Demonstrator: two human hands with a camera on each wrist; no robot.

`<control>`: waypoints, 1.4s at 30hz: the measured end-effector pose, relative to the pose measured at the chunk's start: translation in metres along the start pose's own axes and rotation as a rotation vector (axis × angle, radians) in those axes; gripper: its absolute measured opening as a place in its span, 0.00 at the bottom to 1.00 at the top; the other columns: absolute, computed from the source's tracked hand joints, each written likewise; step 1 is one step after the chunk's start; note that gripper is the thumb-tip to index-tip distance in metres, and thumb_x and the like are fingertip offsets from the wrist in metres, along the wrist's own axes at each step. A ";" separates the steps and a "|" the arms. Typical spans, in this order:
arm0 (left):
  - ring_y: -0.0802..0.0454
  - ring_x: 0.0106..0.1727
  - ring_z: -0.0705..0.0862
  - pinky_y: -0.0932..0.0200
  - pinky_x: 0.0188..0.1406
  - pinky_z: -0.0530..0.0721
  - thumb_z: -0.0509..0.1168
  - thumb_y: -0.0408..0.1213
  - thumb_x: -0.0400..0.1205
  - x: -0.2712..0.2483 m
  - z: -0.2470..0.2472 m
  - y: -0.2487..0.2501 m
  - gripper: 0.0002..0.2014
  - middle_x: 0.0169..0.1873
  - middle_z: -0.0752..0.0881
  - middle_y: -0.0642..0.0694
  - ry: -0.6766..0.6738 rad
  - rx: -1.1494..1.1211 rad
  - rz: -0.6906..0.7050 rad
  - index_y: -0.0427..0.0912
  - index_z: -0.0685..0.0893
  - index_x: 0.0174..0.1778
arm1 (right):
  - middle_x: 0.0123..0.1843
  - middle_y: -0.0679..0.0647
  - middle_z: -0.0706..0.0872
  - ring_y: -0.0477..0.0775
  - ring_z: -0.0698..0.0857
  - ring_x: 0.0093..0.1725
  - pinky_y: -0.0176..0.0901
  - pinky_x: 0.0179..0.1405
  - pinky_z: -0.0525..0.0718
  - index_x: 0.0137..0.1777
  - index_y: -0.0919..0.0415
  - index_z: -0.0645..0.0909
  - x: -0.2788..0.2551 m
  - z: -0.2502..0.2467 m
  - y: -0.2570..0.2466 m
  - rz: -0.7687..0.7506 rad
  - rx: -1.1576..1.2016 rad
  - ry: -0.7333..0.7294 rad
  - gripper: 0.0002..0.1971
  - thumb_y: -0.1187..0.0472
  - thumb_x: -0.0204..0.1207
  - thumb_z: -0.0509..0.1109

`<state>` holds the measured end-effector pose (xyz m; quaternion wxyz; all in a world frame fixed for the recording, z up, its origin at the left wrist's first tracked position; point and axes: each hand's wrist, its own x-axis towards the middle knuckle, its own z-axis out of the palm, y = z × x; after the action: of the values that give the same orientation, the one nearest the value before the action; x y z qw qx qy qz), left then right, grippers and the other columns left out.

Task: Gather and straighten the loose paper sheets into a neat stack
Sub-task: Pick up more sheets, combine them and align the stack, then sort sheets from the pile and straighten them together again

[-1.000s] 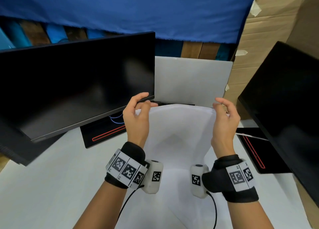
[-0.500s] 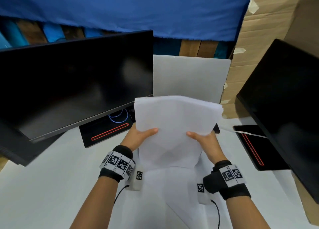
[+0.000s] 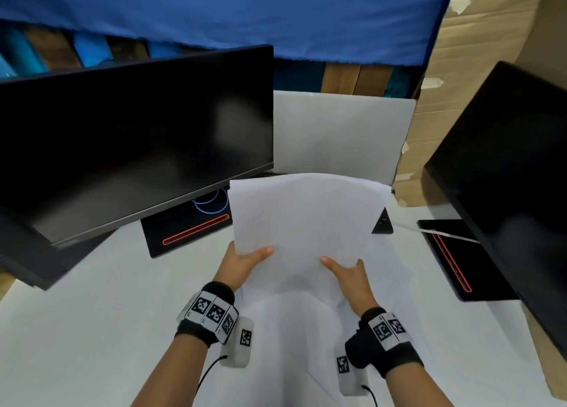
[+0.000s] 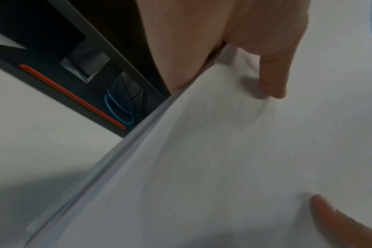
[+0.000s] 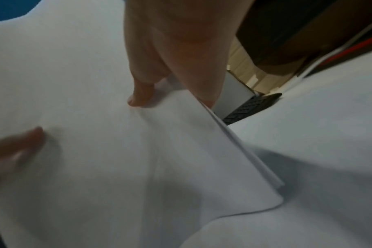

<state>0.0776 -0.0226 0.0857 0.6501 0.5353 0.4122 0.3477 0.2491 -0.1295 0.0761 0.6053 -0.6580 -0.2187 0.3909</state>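
Note:
A bundle of white paper sheets (image 3: 303, 222) stands tilted up above the white table, held by both hands. My left hand (image 3: 245, 261) grips its lower left edge, thumb on the front and fingers hidden behind. My right hand (image 3: 345, 270) grips the lower right edge the same way. The left wrist view shows the sheets' edges (image 4: 151, 134) slightly fanned under my left thumb (image 4: 272, 78). In the right wrist view the paper's lower corner (image 5: 255, 193) curls, with my right thumb (image 5: 140, 94) pressing on the front. More white sheets (image 3: 294, 339) lie flat below, between my wrists.
A dark monitor (image 3: 129, 139) stands at the left, its base (image 3: 190, 228) with a red line and blue cables close to the paper. Another dark monitor (image 3: 506, 176) and base (image 3: 451, 259) stand at the right. A white board (image 3: 340, 136) and cardboard (image 3: 478, 53) are behind.
One second ago both hands pinched the sheets' top edge with the paper hanging down. Now they grip the lower edge and the bundle stands up, a little closer to me.

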 end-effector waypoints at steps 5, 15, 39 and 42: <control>0.47 0.55 0.84 0.69 0.41 0.81 0.72 0.29 0.72 0.002 0.000 -0.013 0.20 0.52 0.85 0.43 0.042 0.002 -0.083 0.40 0.79 0.60 | 0.39 0.46 0.83 0.47 0.83 0.42 0.29 0.34 0.80 0.38 0.51 0.76 0.003 0.000 -0.006 -0.009 0.005 0.003 0.13 0.70 0.72 0.71; 0.59 0.46 0.85 0.74 0.40 0.82 0.68 0.32 0.76 0.008 -0.003 0.023 0.14 0.46 0.85 0.51 -0.046 0.200 0.086 0.43 0.80 0.58 | 0.40 0.44 0.85 0.34 0.86 0.33 0.23 0.31 0.82 0.41 0.52 0.81 0.016 -0.007 -0.071 -0.237 0.000 0.005 0.09 0.68 0.71 0.72; 0.41 0.44 0.83 0.54 0.45 0.78 0.68 0.33 0.76 -0.029 -0.094 -0.036 0.16 0.45 0.84 0.34 0.248 0.354 -0.200 0.28 0.80 0.57 | 0.77 0.68 0.55 0.69 0.60 0.74 0.62 0.72 0.65 0.80 0.62 0.41 0.027 -0.082 0.071 0.684 -1.092 0.337 0.65 0.36 0.53 0.79; 0.43 0.43 0.82 0.54 0.46 0.77 0.67 0.32 0.76 -0.032 -0.094 -0.031 0.14 0.45 0.84 0.36 0.266 0.343 -0.178 0.29 0.80 0.55 | 0.79 0.72 0.52 0.74 0.62 0.76 0.63 0.72 0.67 0.79 0.66 0.34 0.029 -0.081 0.069 0.658 -0.973 0.350 0.66 0.46 0.58 0.81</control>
<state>-0.0207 -0.0182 0.0525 0.5176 0.5492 0.5929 0.2811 0.3163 -0.1697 -0.0011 0.1098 -0.9464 -0.0550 0.2986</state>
